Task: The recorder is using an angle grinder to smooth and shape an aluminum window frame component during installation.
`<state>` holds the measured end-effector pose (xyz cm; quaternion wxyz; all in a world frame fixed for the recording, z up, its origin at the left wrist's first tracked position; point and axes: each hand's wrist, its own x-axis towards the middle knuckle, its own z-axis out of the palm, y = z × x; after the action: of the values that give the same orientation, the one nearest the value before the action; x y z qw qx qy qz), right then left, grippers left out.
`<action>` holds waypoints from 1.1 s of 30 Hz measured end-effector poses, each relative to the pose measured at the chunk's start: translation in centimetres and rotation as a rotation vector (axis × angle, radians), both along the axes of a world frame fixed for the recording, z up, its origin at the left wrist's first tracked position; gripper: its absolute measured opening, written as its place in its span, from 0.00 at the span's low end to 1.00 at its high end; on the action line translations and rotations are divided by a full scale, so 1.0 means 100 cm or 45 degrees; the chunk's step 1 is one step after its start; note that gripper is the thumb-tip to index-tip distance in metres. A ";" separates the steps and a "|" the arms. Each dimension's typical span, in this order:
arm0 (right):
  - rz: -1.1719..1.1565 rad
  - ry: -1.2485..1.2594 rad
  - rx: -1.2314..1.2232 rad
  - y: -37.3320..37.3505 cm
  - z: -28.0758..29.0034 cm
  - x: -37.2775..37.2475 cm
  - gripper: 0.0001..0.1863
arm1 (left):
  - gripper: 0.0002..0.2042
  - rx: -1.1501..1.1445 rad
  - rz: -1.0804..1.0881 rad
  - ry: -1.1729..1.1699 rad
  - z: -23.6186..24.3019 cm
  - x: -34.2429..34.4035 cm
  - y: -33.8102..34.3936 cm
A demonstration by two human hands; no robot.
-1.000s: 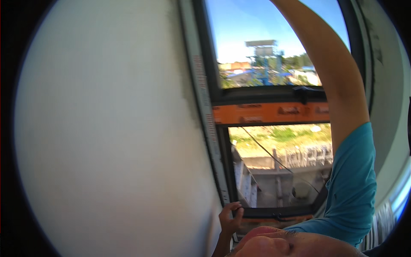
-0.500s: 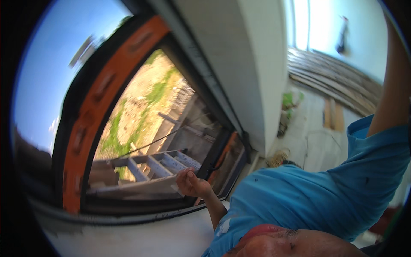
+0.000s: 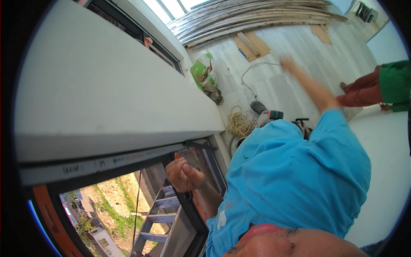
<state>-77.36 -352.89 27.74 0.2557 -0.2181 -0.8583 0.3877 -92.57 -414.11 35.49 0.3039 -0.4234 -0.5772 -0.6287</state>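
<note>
Left hand [image 3: 183,173] loosely curled, fingers together, clamped on nothing, just beside the dark window frame [image 3: 201,147] under the white wall panel [image 3: 107,94]. Right hand [image 3: 287,64] raised and blurred over the floor [image 3: 299,43]; grip impossible to tell. Frame likely stiff, heavy, fixed; best held along its edge. Ladder [image 3: 156,218] outside, below.

The shirt [image 3: 295,171] is bright blue with small dark spots, and the wall [image 3: 98,85] is plain white. The window frame [image 3: 51,214] is black with an orange strip, the ladder [image 3: 160,218] is grey-blue. The bag [image 3: 201,70] is green, the rope [image 3: 240,123] pale yellow.
</note>
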 end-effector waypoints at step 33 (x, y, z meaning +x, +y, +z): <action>-1.538 -0.435 -1.705 0.268 -0.380 0.503 0.18 | 0.04 -1.142 -1.394 -0.395 -0.139 0.149 0.928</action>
<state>-27.11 -326.10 -10.28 0.1049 -0.7867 -0.2206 0.5669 -77.68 -321.26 21.54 -0.3427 -0.6416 -0.5214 -0.4461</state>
